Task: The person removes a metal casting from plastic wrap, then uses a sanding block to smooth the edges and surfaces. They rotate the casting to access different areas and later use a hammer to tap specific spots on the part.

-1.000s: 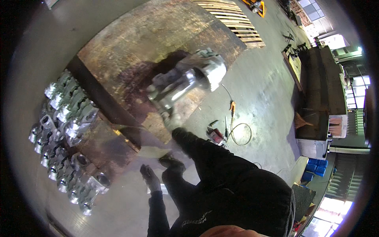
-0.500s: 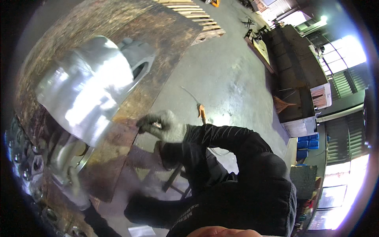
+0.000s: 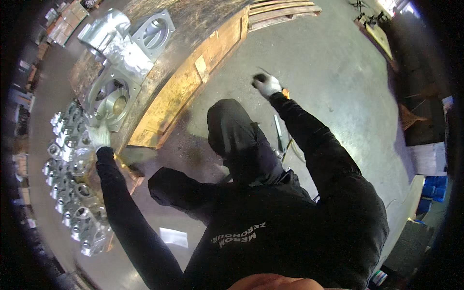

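A large silvery metal casting (image 3: 123,58) with square, holed flanges lies on the worn workbench (image 3: 186,29) at upper left. Its near flange (image 3: 129,93) surrounds a round opening, with a rounded metal part visible inside. At the lower edge of that flange, my gloved left hand (image 3: 100,135) grips the casting; some fingers blend into the bright metal. My gloved right hand (image 3: 267,86) is stretched out over the floor, away from the casting, its fingers curled. Just behind its wrist shows the orange handle of an air blow gun (image 3: 286,93). Whether the hand touches the gun is hidden.
Many smaller metal castings (image 3: 79,169) are crowded left of my left arm. A wooden pallet (image 3: 285,12) lies beyond the bench, whose wooden side (image 3: 193,77) faces my legs. A white sheet (image 3: 174,238) is on the floor. Blue containers (image 3: 434,191) stand at far right.
The casting, blurred before, now rests with its near flange opening facing me. My right hand has left the bench edge and reached right toward the blow gun. The view has shifted.
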### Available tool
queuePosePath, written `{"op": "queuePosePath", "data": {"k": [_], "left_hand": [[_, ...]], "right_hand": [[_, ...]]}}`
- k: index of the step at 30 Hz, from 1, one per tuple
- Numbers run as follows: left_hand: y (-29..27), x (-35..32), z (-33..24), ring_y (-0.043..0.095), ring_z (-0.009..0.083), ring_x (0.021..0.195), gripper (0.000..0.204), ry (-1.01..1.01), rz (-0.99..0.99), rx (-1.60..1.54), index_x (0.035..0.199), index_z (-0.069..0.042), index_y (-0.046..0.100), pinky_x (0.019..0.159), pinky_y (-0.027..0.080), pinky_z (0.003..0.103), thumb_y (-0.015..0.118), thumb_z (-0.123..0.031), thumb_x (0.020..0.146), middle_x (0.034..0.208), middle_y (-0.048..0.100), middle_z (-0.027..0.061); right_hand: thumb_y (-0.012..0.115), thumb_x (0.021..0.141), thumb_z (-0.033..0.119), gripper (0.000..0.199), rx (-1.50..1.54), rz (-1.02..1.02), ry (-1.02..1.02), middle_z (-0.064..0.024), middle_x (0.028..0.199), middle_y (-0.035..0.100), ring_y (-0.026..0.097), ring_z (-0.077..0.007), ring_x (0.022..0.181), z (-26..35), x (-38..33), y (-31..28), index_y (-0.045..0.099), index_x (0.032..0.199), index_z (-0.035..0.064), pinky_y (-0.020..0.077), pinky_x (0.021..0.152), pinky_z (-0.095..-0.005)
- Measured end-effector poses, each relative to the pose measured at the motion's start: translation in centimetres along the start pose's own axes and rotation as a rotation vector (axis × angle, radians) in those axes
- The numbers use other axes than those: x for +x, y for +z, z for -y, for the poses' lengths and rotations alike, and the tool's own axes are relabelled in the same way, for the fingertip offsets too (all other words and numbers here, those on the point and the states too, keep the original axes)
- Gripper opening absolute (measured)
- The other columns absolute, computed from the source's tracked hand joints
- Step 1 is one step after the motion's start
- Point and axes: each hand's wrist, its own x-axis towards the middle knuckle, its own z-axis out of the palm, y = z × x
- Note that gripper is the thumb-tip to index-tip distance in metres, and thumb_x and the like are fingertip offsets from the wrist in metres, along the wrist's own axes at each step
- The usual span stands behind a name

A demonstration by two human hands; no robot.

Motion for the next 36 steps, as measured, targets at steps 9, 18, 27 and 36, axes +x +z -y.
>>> {"op": "queuePosePath", "data": {"k": [9,18,27,36], "left_hand": [[-1.1,0.3,0.2,0.062,0.0261,0.114,0.066,-0.378,0.028,0.115,0.142,0.008,0.046,0.101,0.049,0.036,0.073,-0.02,0.089,0.132,0.063,0.021],[-1.8,-1.9,-1.2,0.059,0.0172,0.078,0.023,-0.24,-0.198,0.469,0.104,0.0,0.065,0.072,0.05,0.036,0.075,-0.009,0.086,0.088,0.065,0.0044],[0.7,-3.9,-6.9,0.066,0.0174,0.083,0.023,-0.069,-0.196,0.168,0.104,0.001,0.07,0.079,0.053,0.033,0.076,-0.015,0.088,0.092,0.073,0.0086],[1.2,-4.4,-6.5,0.072,0.0371,0.098,0.075,-0.297,-0.147,0.327,0.144,0.0,0.045,0.085,0.056,0.044,0.075,-0.033,0.083,0.104,0.074,0.0225]], "right_hand": [[0.052,0.091,0.033,0.038,-0.41,0.438,0.708,-0.0242,0.107,0.072,0.071,-0.0384,0.105,-30.0,-19.8,4.1,0.075,0.107,0.0066,0.0569,0.09,-0.0471],[0.066,0.087,0.056,0.09,-0.391,0.556,1.007,-0.0235,0.153,0.047,0.053,-0.0337,0.136,-34.8,-24.3,13.8,0.034,0.155,0.0046,0.0463,0.11,-0.0417],[0.072,0.083,0.039,0.059,-0.782,0.732,0.74,-0.0097,0.14,0.061,0.063,-0.0246,0.123,-40.2,-21.6,18.0,0.062,0.131,0.0058,0.0461,0.105,-0.0333],[0.059,0.084,0.009,0.006,0.739,0.188,1.056,-0.0074,0.065,0.056,0.056,-0.0224,0.048,-35.1,-13.2,15.8,0.06,0.088,0.0048,0.0463,0.044,-0.0376]]}}
